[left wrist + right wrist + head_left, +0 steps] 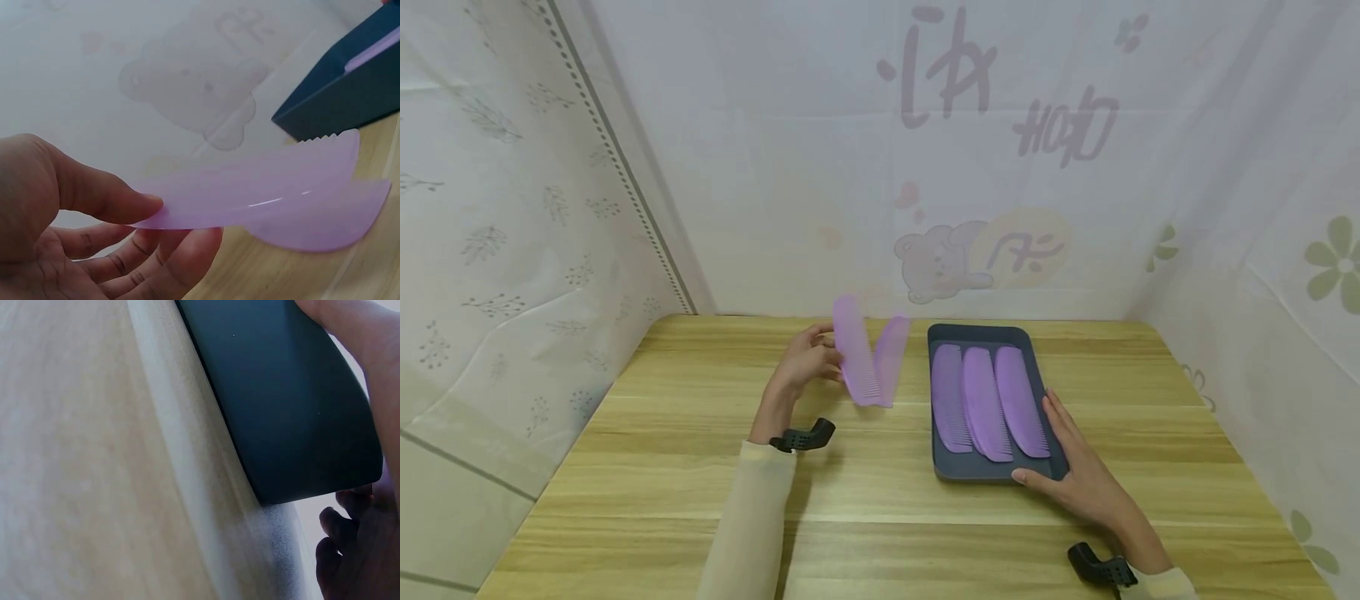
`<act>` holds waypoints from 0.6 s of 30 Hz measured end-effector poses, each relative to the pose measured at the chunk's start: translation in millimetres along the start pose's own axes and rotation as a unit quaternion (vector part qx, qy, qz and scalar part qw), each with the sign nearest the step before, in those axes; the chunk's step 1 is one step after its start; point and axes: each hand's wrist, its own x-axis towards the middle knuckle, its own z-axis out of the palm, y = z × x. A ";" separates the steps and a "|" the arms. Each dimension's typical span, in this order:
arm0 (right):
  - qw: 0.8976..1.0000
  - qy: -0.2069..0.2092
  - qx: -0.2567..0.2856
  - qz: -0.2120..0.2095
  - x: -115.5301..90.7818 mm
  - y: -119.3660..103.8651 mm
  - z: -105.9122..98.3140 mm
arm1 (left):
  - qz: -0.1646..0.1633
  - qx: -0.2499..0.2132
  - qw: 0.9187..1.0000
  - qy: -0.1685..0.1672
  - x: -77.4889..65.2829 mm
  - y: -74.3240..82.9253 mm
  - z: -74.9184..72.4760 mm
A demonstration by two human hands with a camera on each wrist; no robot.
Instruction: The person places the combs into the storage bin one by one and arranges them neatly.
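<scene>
My left hand [808, 360] pinches a translucent purple comb [853, 350] by its smooth curved back, thumb on top and fingers beneath, to the left of the tray. Behind it is a second purple comb [892, 354], which the pinched one partly overlaps; in the left wrist view this other comb [325, 228] shows lower down, over the wood. At the near right corner of a dark grey tray [970, 477], my right hand [1086, 479] holds on, thumb along the near side and fingers along the right side. Several purple combs [987, 404] lie lengthwise in the tray, some stacked.
The tray stands on a wood-grain table [865, 517]. A pale printed cloth [775, 167] hangs behind the table's far edge, and more patterned cloth rises at both sides. Each wrist wears a black camera mount [805, 435].
</scene>
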 end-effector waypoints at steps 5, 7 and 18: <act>1.000 0.000 -0.002 0.000 -0.6 0.4 -0.4 | 0.014 -0.012 1.000 -0.008 -1.7 5.0 9.3; 1.000 0.001 -0.003 0.000 -0.8 1.1 -0.7 | 0.019 -0.016 1.000 -0.010 -2.5 6.9 13.3; 1.000 0.005 -0.001 -0.004 0.5 2.8 1.5 | 0.048 -0.015 0.998 -0.038 -7.6 22.3 31.1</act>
